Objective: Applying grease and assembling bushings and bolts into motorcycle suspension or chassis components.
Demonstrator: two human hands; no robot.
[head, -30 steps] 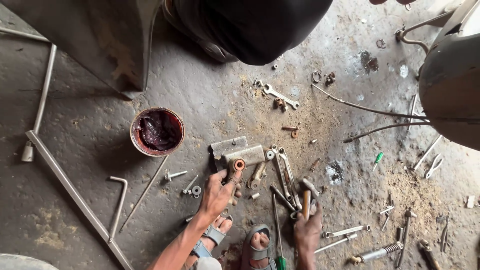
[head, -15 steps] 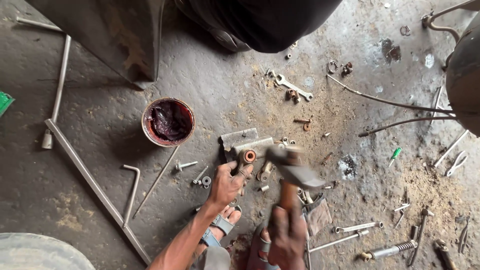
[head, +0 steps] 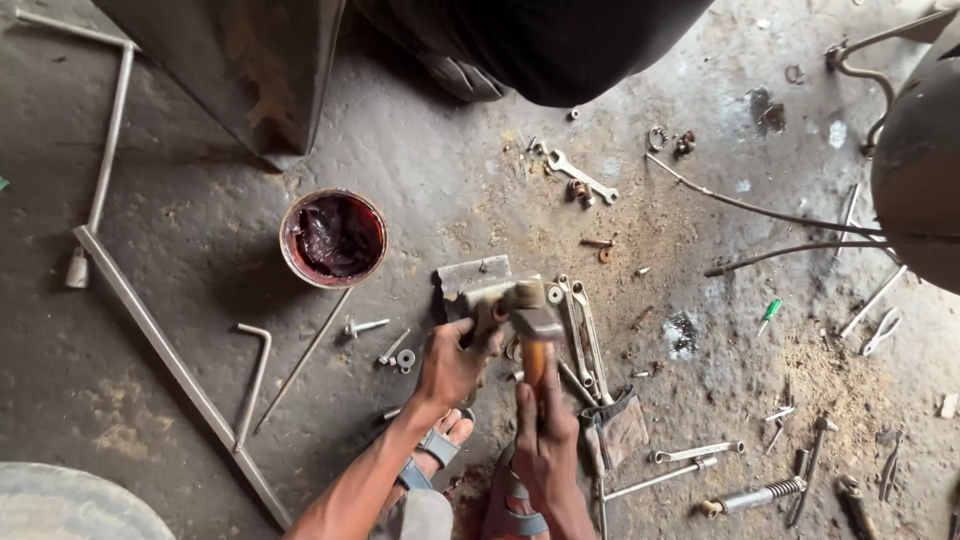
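My right hand (head: 545, 430) grips the wooden handle of a hammer (head: 533, 325); its steel head sits on top of a small metal part (head: 478, 305). My left hand (head: 452, 365) holds that part down against a grey metal block (head: 470, 274) on the concrete floor. The part's top is hidden under the hammer head. Both of my sandalled feet show at the bottom edge, below the hands.
A round tin of dark red grease (head: 333, 238) stands left of the block. Spanners (head: 580, 325), bolts, a bent rod (head: 255, 380) and long bars (head: 170, 360) lie scattered. Another person's dark clothing (head: 560, 45) fills the top; cables (head: 760, 210) run right.
My right hand picked the hammer up off the floor, raised it and brought its head down onto the part. My left hand kept hold of the part.
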